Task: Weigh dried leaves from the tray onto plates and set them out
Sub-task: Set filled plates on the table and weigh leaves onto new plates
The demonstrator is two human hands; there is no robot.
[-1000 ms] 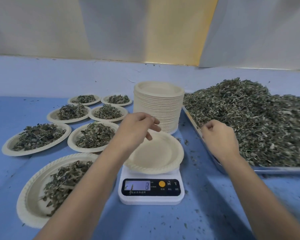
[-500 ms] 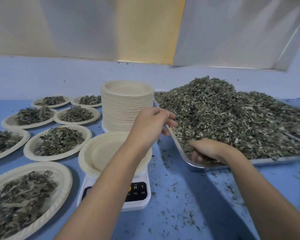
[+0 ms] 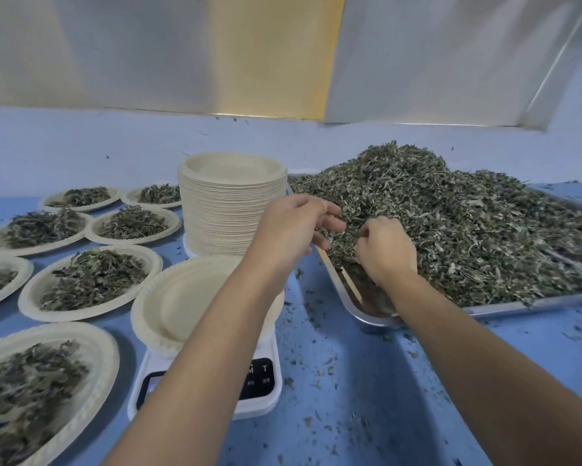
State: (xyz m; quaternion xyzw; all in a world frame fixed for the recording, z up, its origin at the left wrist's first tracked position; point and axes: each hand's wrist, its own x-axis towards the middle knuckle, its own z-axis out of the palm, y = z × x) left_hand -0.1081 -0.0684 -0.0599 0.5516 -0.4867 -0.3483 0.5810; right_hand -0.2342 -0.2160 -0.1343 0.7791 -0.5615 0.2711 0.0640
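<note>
Seven filled plates (image 3: pixel 150 264) line the counter (image 3: pixel 350 381) as an empty plate (image 3: pixel 182 297) sits on the scale (image 3: pixel 262 381), the right hand (image 3: pixel 385 253) clutching dried leaves (image 3: pixel 467 230) in the heaped tray (image 3: pixel 518 306), the left hand (image 3: pixel 289 227) loosely spread beside it.

Right fingers (image 3: pixel 372 233) under dried leaves (image 3: pixel 467 213)

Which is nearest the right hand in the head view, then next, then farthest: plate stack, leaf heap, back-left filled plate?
1. The leaf heap, on the tray: the right hand is buried in it.
2. The plate stack, to the hand's left.
3. The back-left filled plate, at the far left.
</note>
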